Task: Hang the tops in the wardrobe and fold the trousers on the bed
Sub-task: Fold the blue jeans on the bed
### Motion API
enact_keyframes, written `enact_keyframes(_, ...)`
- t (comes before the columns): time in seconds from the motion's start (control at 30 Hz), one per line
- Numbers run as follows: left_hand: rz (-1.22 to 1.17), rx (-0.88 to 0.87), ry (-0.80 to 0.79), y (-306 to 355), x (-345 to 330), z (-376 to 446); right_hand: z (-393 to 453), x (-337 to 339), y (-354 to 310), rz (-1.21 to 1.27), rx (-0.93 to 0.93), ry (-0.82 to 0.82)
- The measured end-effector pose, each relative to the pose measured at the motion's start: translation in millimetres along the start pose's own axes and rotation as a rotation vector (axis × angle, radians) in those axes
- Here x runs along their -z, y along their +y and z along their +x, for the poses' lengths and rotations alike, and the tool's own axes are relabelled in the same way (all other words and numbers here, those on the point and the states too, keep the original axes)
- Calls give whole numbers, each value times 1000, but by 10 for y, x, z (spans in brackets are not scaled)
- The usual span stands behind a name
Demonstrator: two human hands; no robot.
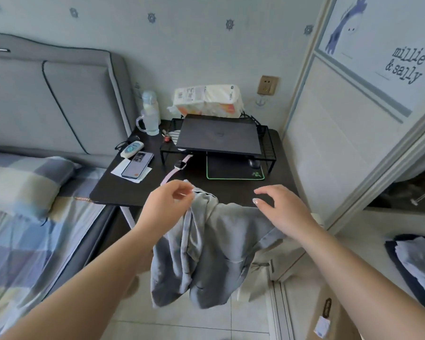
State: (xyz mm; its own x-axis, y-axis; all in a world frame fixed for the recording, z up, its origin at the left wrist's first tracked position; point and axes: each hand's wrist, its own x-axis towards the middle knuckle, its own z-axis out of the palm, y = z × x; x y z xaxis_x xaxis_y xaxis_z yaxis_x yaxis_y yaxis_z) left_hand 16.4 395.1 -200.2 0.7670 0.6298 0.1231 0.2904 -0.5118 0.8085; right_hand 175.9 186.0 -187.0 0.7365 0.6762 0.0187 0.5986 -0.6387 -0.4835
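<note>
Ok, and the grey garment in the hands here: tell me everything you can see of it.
The grey garment looks like soft, thick cotton, light grey with seams and folds showing. It hangs crumpled in front of the dark desk, above the tiled floor. The left hand pinches its top edge, and the cloth drapes down from there. The right hand is over its other upper edge with fingers spread; whether it touches cannot be told. What kind of garment it is cannot be told.

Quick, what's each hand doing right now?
Left hand: pinches the top edge of the grey garment, holding it up.
Right hand: open, fingers spread over the garment, gripping nothing.
</note>
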Motion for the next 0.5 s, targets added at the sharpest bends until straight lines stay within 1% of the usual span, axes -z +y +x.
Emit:
enact_keyframes(0.13,153,104,-151,-22,-181,527,452,-2,290,85,-19,-172)
enact_keyframes(0.23,257,177,-249,-47,-324,902,838,-92,427,106,-50,-377)
enact_keyframes(0.3,410,255,-372,-86,-404,1097,1069,-192,462,43,-83,-540)
enact_keyframes(0.37,596,355,-541,-133,-468,1245,1249,-304,489,-76,-106,-737)
enact_keyframes(0.43,632,444,-678,-167,-502,1315,1325,-387,489,-170,-126,-951)
enact_keyframes(0.47,611,473,-712,-195,-523,1343,1369,-437,500,-203,-114,-1035)
enact_keyframes(0.5,591,472,-718,-206,-532,1349,1387,-476,509,-226,-93,-1082)
